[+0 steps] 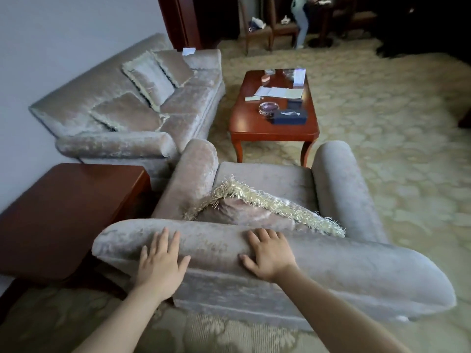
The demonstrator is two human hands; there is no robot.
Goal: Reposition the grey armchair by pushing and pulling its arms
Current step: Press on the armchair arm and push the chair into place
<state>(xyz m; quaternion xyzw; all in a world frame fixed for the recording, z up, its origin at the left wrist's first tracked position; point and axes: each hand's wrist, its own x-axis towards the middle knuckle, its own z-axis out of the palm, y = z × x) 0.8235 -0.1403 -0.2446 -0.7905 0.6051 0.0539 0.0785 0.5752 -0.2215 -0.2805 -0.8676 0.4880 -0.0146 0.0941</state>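
The grey velvet armchair (331,266) stands right below me, seen from behind its backrest. A fringed cushion (257,207) leans in its seat between the two rolled arms. My left hand (160,261) lies flat on the top of the backrest near its left end, fingers straight and spread. My right hand (267,253) rests on the backrest's top edge near the middle, with its fingers bent over the crest and the thumb out to the left.
A dark wooden side table (58,215) sits tight against the chair's left. A matching grey sofa (132,108) runs along the wall beyond. A red-brown coffee table (244,123) with papers and boxes stands just ahead of the chair. Patterned carpet spreads to the right. A person stands far back.
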